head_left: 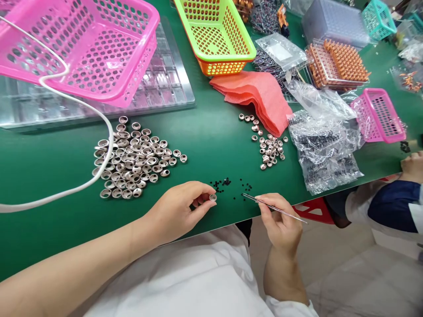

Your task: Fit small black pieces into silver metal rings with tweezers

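Observation:
Between the thumb and forefinger of my left hand is a small round metal ring-shaped cap. My right hand pinches a pair of metal tweezers, whose tips point left, just above the table by a few tiny black pieces. Whether the tips grip one of them is too small to tell. More black pieces lie scattered beyond my left fingertips. A large pile of similar metal caps sits to the left, and a smaller group lies ahead on the right.
A white cable crosses the left side over a pink basket on a clear compartment tray. Ahead are a green basket and a folded coral cloth. Plastic bags lie right, near another person's hand.

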Demonstrator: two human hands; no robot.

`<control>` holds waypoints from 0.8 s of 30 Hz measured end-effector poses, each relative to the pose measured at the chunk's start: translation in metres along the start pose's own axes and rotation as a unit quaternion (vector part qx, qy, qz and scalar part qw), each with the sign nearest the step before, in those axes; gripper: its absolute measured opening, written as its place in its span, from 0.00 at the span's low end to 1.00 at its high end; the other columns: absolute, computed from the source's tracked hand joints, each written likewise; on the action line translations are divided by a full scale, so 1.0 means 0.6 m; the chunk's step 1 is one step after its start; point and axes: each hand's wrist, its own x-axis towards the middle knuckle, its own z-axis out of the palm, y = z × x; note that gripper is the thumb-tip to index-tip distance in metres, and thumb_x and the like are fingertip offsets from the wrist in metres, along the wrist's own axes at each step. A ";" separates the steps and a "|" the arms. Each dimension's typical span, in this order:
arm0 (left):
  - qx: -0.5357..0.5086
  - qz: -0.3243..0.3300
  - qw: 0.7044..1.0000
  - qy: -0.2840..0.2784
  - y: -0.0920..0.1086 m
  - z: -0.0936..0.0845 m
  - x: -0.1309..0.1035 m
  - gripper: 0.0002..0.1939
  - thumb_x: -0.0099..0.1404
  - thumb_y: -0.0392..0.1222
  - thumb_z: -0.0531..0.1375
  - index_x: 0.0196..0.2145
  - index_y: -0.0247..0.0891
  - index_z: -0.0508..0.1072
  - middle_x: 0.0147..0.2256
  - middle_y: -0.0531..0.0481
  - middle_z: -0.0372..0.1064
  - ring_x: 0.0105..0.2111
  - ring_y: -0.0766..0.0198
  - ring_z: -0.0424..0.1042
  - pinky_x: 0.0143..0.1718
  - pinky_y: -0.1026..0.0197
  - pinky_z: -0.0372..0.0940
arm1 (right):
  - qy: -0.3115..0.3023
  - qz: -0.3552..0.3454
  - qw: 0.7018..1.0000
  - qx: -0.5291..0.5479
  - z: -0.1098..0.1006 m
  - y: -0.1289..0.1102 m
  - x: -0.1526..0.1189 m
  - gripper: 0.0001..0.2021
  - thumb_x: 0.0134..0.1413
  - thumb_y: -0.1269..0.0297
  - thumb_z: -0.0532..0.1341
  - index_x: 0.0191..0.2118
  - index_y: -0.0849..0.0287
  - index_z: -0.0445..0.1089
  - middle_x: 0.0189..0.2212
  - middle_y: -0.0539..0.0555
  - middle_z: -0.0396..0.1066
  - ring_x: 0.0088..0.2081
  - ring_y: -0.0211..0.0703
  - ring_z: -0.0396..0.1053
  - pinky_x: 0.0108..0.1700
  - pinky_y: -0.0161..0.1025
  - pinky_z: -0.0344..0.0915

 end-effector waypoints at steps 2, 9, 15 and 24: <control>0.000 0.000 1.000 -0.001 0.000 0.000 -0.001 0.06 0.70 0.40 0.61 0.40 0.37 0.77 0.30 0.52 0.77 0.28 0.66 0.76 0.30 0.67 0.71 | -0.001 -0.005 1.000 -0.007 0.000 0.000 0.001 0.15 0.59 0.79 0.64 0.47 0.51 0.75 0.39 0.53 0.79 0.41 0.46 0.78 0.41 0.46 0.77; -0.005 -0.011 1.000 -0.010 0.001 0.002 0.000 0.06 0.70 0.41 0.61 0.39 0.37 0.77 0.31 0.52 0.77 0.28 0.66 0.76 0.31 0.66 0.70 | 0.003 -0.024 0.999 -0.024 0.001 -0.001 0.001 0.15 0.58 0.79 0.65 0.47 0.52 0.75 0.39 0.53 0.79 0.41 0.47 0.78 0.40 0.47 0.78; -0.010 0.007 1.000 -0.007 -0.003 0.005 0.000 0.05 0.71 0.41 0.61 0.39 0.38 0.76 0.31 0.52 0.76 0.28 0.66 0.75 0.31 0.65 0.70 | 0.034 -0.044 0.998 -0.038 0.004 0.001 -0.002 0.13 0.57 0.77 0.66 0.45 0.54 0.76 0.37 0.54 0.80 0.37 0.47 0.79 0.37 0.47 0.78; 0.034 0.058 0.998 0.012 -0.003 0.006 -0.004 0.04 0.72 0.39 0.62 0.39 0.36 0.75 0.30 0.51 0.75 0.27 0.66 0.73 0.30 0.65 0.67 | 0.092 -0.073 0.993 0.025 0.053 -0.044 0.008 0.15 0.56 0.80 0.66 0.45 0.54 0.75 0.35 0.52 0.79 0.35 0.47 0.79 0.33 0.46 0.76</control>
